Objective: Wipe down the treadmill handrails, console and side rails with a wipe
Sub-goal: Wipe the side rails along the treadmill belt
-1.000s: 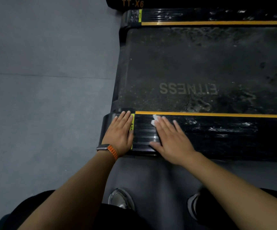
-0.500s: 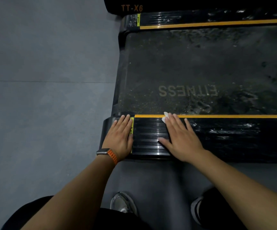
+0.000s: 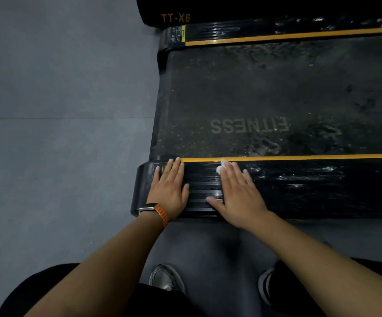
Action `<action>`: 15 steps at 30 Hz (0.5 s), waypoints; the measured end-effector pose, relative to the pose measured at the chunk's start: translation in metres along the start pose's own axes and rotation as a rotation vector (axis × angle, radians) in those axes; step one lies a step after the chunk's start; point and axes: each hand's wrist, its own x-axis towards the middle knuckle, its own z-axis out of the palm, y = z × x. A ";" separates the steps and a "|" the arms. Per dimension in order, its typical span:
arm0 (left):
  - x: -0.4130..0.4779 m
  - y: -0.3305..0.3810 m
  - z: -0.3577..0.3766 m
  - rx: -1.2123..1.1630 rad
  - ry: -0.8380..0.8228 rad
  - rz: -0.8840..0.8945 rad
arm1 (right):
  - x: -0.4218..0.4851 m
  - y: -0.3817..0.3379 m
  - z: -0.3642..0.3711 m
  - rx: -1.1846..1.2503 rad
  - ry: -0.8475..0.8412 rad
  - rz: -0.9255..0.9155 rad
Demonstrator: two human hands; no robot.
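Grey floor (image 3: 59, 133) fills the left half of the head view, and a black treadmill lies across the right half, its dark running belt (image 3: 277, 92) printed with "FITNESS" upside down to the wearer. Nearest the person is the black ribbed side rail (image 3: 311, 191), edged with an orange stripe (image 3: 299, 157) along the belt. A matching far side rail (image 3: 277, 30) runs along the belt's other edge.

Both hands lie on the near rail. The left hand (image 3: 169, 188), with an orange-strapped watch (image 3: 153, 209) at the wrist, rests flat with straight fingers at the rail's rounded left end and holds nothing. The right hand (image 3: 238, 195) is just beside it, also flat, its straight fingers pressing a small white wipe (image 3: 220, 167) onto the ribs. Only a corner of the wipe shows, by the fingertips next to the orange stripe.

The rail's long axis runs left to right across the view and leaves the frame on the right. Almost all of its length therefore lies to the right of the wiping hand, which is the nearer hand to it. That stretch looks glossy, perhaps damp, while the ribs between the hands look dull. Any stroke along the rail would likely be a sideways slide, with the left hand bracing at the end.
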 end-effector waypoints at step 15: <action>0.003 -0.002 0.001 -0.023 0.057 0.080 | -0.017 -0.025 0.022 -0.032 0.029 -0.107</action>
